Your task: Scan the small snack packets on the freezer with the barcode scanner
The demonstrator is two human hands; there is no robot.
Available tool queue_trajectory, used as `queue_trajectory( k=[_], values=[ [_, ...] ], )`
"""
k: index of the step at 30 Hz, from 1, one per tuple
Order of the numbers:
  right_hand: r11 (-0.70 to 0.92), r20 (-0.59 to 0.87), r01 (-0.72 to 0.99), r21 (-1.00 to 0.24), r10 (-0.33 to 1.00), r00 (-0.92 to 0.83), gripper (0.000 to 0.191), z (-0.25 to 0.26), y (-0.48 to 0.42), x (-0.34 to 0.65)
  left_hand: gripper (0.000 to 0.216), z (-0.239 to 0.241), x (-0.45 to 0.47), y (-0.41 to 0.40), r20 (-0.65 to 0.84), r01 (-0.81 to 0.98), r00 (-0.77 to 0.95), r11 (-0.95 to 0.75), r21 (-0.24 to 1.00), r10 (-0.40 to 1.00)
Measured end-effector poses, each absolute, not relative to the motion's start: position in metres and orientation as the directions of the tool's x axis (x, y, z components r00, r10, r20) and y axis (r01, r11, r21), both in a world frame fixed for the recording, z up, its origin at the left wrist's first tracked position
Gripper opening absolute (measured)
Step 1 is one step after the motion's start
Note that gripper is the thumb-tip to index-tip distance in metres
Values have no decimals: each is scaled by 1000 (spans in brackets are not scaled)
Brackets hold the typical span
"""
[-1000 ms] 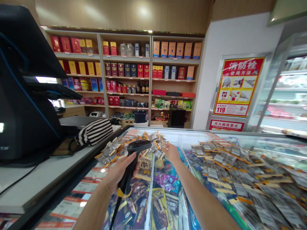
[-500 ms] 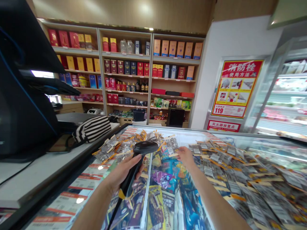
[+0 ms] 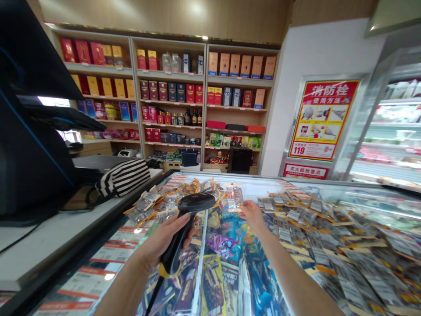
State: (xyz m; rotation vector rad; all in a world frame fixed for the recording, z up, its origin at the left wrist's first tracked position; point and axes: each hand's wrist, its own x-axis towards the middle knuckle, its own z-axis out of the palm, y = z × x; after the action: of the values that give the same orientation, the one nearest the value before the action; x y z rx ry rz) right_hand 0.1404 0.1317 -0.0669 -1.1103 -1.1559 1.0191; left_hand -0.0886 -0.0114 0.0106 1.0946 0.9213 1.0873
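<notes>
My left hand (image 3: 169,235) is wrapped round the handle of a black barcode scanner (image 3: 196,202) with a yellow trigger area and a cable trailing down. The scanner's head faces right, toward a small clear packet (image 3: 234,197) with a printed label. My right hand (image 3: 251,216) pinches that packet by its lower right corner, over the freezer's glass top. Similar packets lie in a heap (image 3: 174,197) behind the scanner. A larger spread of packets (image 3: 315,228) covers the glass to the right of my right hand.
Under the glass lie colourful ice cream wrappers (image 3: 226,263). To the left, a counter (image 3: 29,259) carries a dark checkout terminal (image 3: 29,131), a phone (image 3: 79,199) and a striped pouch (image 3: 125,177). Shelves of boxed goods (image 3: 171,92) stand behind. Price labels (image 3: 79,281) line the freezer's left side.
My right hand has tilted the packet up slightly, so its face shows more upright. The scanner stays close to the same place; the whole view has shifted a little.
</notes>
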Motion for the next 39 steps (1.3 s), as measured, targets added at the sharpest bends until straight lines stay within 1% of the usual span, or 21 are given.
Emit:
queue_trajectory(
  k=[8, 12, 16, 22, 27, 31, 39],
  values=[
    [179, 181, 22, -984, 973, 142, 18, -64, 129, 140, 29, 9, -89, -10, -51, -214, 222, 100, 972, 974],
    [152, 152, 10, -988, 979, 139, 16, -61, 124, 139, 29, 11, -89, -10, -55, -227, 225, 107, 968, 973],
    [123, 119, -18, -992, 982, 146, 16, -59, 119, 141, 27, 11, -89, -12, -18, -271, 239, 85, 959, 971],
    [127, 119, -35, -991, 979, 163, 17, -62, 119, 151, 26, 10, -91, -12, 2, -306, 260, 80, 949, 966],
    [109, 106, -16, -994, 986, 132, 18, -66, 121, 153, 27, 9, -92, -10, 21, -331, 248, 64, 941, 969],
    [96, 95, -5, -995, 986, 139, 19, -67, 121, 153, 28, 11, -92, -10, 17, -333, 222, 60, 941, 975],
    [93, 95, 22, -995, 989, 112, 17, -66, 120, 151, 28, 10, -92, -11, 40, -349, 243, 49, 936, 969]
  ],
)
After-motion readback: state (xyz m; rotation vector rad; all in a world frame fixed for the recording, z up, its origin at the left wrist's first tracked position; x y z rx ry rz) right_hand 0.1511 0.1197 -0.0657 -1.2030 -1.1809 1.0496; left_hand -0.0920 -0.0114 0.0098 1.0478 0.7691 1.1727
